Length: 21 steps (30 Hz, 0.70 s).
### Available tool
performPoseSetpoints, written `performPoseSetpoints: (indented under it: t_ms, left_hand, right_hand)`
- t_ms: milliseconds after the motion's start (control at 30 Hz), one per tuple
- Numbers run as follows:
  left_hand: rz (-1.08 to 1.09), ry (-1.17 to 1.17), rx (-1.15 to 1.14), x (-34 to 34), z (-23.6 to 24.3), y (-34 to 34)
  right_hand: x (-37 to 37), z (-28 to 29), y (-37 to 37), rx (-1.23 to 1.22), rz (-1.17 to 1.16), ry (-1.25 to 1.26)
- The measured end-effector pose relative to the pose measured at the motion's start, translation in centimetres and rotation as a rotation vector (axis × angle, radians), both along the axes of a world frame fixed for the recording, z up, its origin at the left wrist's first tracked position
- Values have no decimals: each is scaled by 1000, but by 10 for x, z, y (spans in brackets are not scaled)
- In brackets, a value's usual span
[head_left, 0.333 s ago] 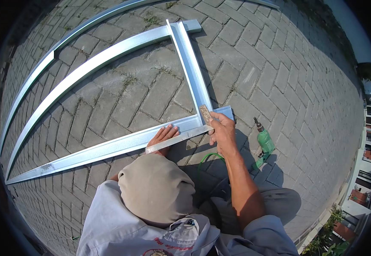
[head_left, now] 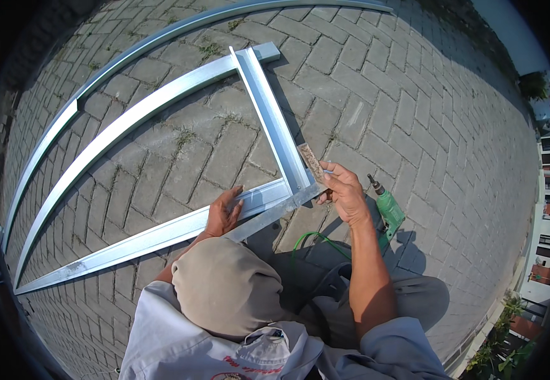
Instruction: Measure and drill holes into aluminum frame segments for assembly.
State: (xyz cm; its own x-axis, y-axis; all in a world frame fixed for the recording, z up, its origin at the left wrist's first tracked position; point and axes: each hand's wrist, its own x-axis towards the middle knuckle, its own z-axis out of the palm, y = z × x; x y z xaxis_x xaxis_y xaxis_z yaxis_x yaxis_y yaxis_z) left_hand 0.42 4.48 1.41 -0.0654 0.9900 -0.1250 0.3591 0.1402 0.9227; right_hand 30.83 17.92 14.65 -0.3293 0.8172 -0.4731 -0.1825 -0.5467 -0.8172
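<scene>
My right hand (head_left: 346, 193) grips a metal try square by its worn, mottled handle (head_left: 310, 161); the flat blade (head_left: 267, 217) slants down-left across the lower frame. My left hand (head_left: 223, 214) curls its fingers over the far edge of the long bottom steel channel (head_left: 116, 244), left of the joint. A shorter cross channel (head_left: 263, 111) runs from that joint up to a curved steel member (head_left: 137, 101), which meets the bottom channel in a point at the left. A green drill (head_left: 387, 206) lies right of my right hand, its green cable (head_left: 313, 234) running below.
A second curved channel (head_left: 52, 140) lies beyond the frame at the upper left. Herringbone pavers (head_left: 382, 114) with small weeds form the ground. My bent knees and grey cloth are at the bottom. Low buildings (head_left: 544, 253) and plants stand along the far right rim.
My left fingers, earlier lying flat on the channel, are now curled over its edge. The square in my right hand has shifted and tilted slightly. The whole view has moved a little.
</scene>
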Motion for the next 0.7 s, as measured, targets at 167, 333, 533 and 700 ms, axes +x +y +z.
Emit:
performPoseSetpoints:
  t_ms: [167, 333, 533, 700]
  left_hand:
    - [-70, 120, 64, 0, 89, 67]
    - [-383, 145, 127, 28, 138, 94]
    - [-564, -437, -414, 28, 124, 74]
    - [-180, -899, -444, 12, 175, 55]
  right_hand:
    - [28, 6, 13, 214, 120, -315]
    - [-6, 23, 8, 456, 468, -606]
    - [-54, 37, -19, 603, 461, -724]
    - [-81, 76, -19, 1232, 354, -672]
